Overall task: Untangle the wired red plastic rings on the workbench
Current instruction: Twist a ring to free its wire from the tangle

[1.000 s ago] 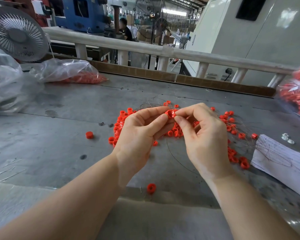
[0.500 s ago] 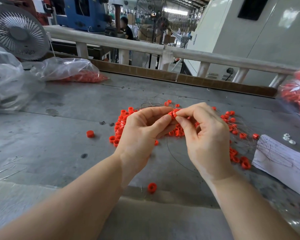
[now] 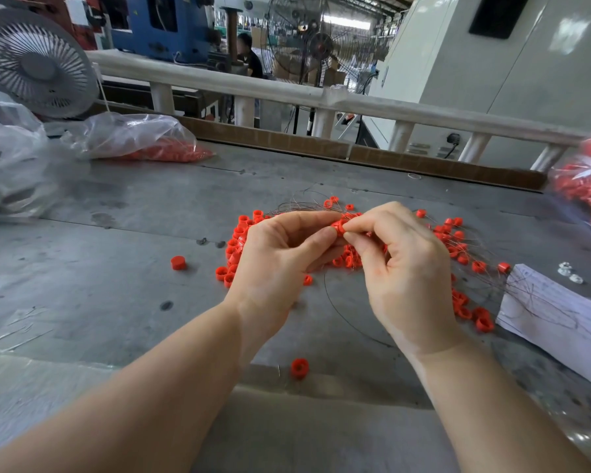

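Both hands are meeting at frame centre — the left hand [image 3: 277, 257] and right hand [image 3: 406, 268] are pinching one red ring [image 3: 338, 227] above the wired ring tangle [image 3: 454, 244] on the workbench [image 3: 116, 268].

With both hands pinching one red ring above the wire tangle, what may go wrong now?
Pulling the pinched ring between the left hand and right hand may tighten the thin wires into a knot. It may also drag the ring pile along, and loose rings like the one near the bench edge could roll off.
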Demonstrator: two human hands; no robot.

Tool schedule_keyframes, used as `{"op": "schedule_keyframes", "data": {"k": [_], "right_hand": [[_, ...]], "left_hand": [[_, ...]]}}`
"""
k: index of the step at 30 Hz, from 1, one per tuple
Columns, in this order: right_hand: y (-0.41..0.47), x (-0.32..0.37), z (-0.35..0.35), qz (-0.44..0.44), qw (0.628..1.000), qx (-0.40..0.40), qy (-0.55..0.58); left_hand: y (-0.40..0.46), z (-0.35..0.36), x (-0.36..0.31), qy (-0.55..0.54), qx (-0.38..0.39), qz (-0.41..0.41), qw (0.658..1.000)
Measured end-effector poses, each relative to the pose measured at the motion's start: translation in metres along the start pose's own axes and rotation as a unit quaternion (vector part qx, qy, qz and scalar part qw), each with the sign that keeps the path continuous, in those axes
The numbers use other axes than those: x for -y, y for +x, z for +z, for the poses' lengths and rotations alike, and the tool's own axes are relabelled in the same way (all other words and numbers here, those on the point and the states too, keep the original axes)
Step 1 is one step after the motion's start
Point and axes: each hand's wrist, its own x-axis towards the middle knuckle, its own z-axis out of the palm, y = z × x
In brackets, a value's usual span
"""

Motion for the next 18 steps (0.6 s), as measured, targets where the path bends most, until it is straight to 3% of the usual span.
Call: {"op": "schedule_keyframes", "data": {"k": [18], "right_hand": [[0.0019,0.0046,0.0007,0.001,1.000,0.015,-0.018]], "left_hand": [[-0.0005,0.0013,-0.0016,0.028,-0.024,0.005,0.999]]}}
